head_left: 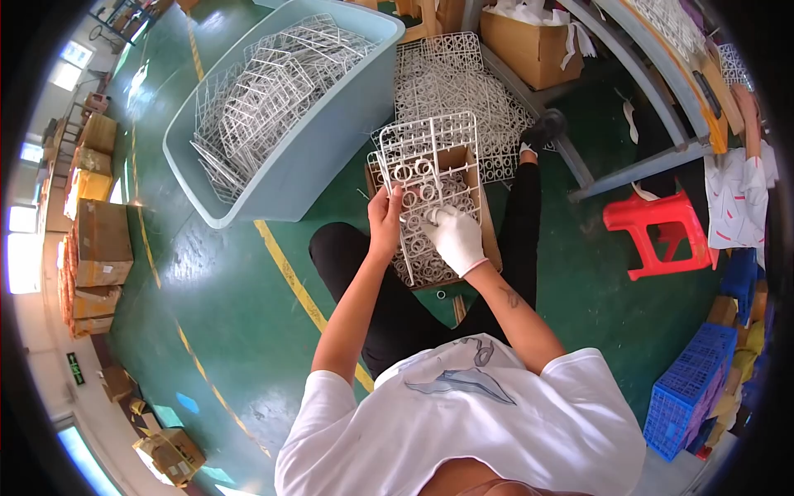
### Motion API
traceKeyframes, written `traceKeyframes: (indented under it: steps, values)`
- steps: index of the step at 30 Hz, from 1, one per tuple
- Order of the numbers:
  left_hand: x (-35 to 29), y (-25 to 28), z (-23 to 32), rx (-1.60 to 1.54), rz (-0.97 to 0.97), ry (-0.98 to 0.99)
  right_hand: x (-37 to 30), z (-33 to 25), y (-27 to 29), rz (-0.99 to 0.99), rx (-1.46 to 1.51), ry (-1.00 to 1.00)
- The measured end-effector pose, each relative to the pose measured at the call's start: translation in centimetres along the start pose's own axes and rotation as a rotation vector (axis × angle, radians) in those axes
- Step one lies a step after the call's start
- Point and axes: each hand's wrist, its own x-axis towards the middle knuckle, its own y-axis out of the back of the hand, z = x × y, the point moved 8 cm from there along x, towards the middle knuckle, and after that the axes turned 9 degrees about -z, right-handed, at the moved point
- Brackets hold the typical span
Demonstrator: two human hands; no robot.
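Observation:
My bare left hand (384,218) grips the left edge of a white plastic grid frame (454,126) with round rings still attached to it. My right hand (456,241), in a white glove, has its fingers bent and closed at a white ring on the frame's lower part; the fingertips are partly hidden. The frame is tilted over a cardboard box (490,217) between my legs. Many loose white plastic rings (423,266) lie in the box below, and a single ring (441,294) is on the green floor at its near side.
A large light-blue tub (285,178) full of white grid frames stands to the left. More frames (496,124) are piled beyond the box. A red stool (662,227), a metal-legged table and a person's arm (749,120) are at the right. Blue crates (688,384) stand lower right.

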Motion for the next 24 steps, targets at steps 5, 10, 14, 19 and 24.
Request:
traceKeyframes:
  steps: [5, 10, 14, 19, 24]
  values:
    - [1.1, 2.4, 1.1, -0.019, 0.109, 0.073, 0.1, 0.3, 1.4, 0.017, -0.047, 0.066]
    - [3.0, 3.2, 3.8, -0.081, 0.039, -0.008, -1.2, -0.6, 1.5, -0.112, -0.206, 0.314]
    - [3.8, 3.2, 3.5, 0.016, -0.107, 0.01, -1.2, 0.2, 1.0, -0.148, -0.116, 0.216]
    - [3.2, 1.9, 2.9, -0.047, -0.157, -0.008, -1.9, 2.4, -2.0, -0.336, 0.021, -0.041]
    - [3.0, 1.9, 2.8, 0.03, -0.086, 0.012, -3.7, 0.8, -4.5, -0.481, -0.092, 0.373]
